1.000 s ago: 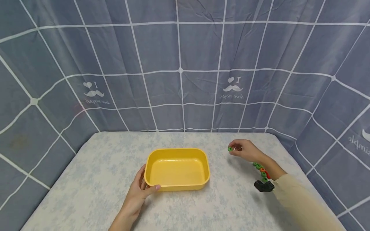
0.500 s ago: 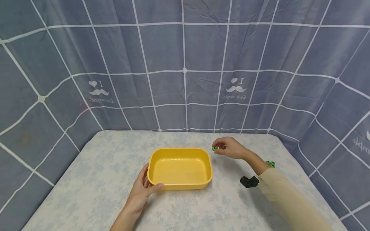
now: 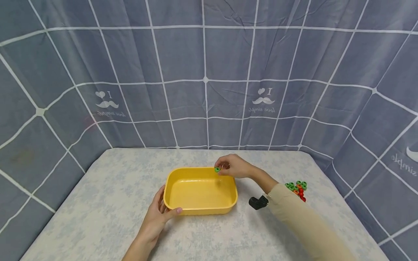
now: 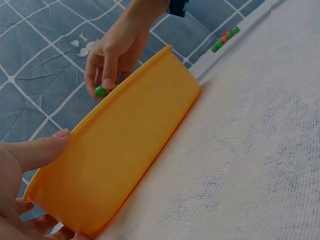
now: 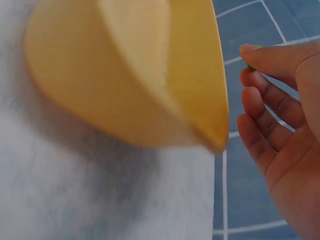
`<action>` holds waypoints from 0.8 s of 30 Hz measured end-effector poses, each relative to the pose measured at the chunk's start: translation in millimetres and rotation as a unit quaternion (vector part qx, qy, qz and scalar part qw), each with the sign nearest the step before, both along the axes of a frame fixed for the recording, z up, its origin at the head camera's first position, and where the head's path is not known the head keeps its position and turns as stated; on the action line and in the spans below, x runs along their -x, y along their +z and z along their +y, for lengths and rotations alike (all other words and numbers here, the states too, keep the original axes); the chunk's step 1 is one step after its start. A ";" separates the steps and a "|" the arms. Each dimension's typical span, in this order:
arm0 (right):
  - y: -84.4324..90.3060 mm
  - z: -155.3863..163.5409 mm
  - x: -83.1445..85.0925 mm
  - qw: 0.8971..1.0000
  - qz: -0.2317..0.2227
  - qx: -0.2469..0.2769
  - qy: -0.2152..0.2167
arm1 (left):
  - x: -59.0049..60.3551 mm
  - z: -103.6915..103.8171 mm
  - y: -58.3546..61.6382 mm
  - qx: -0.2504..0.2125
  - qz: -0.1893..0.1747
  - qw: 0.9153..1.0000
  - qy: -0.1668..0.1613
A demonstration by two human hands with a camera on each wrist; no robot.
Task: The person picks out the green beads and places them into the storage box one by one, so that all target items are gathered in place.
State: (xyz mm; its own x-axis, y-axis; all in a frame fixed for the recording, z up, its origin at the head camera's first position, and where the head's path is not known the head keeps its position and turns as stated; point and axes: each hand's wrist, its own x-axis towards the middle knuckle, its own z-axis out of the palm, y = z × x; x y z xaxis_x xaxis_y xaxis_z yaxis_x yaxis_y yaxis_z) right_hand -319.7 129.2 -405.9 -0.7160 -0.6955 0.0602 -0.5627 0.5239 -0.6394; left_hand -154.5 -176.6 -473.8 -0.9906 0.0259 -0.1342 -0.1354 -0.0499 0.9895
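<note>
Over counter [image 3: 91,203], pinching green bead [image 3: 217,169] with right hand [image 3: 236,166], gripping tray [image 3: 205,211] with left hand [image 3: 156,219], risking bouncing wide if slipping!

Yellow tray [image 3: 209,211] open from above, room over ctr & L half. R hand [image 3: 236,166] w/ green bead [image 3: 217,169] blocks far-R corner; L hand [image 3: 156,219] blocks near-L. R sleeve [image 3: 302,215] + blk gadget [image 3: 258,202] bar the lane btwn tray & bead cluster [image 3: 296,187]. Table [image 3: 107,203] has room far L and L of L hand. Curtain [image 3: 179,54] walls off far side.
</note>
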 end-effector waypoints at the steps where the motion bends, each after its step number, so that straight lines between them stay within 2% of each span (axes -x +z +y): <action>1: 0.4 -4.3 0.8 1.000 0.000 0.001 0.003 | 0.1 -0.2 0.2 0.002 0.000 1.000 0.000; 24: -3.8 -88.7 8.1 0.997 0.003 -0.013 0.075 | 0.2 -1.5 -1.4 0.005 0.012 1.000 -0.015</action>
State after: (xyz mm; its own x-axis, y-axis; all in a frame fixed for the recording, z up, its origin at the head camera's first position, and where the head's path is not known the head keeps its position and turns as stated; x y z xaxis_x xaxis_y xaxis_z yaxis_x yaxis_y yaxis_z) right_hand -327.8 40.5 -409.7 -0.6033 -0.7962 0.0448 -0.6400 0.4499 -0.6229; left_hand -154.6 -178.0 -475.2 -0.9924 0.0548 -0.1101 -0.1122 -0.0359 0.9930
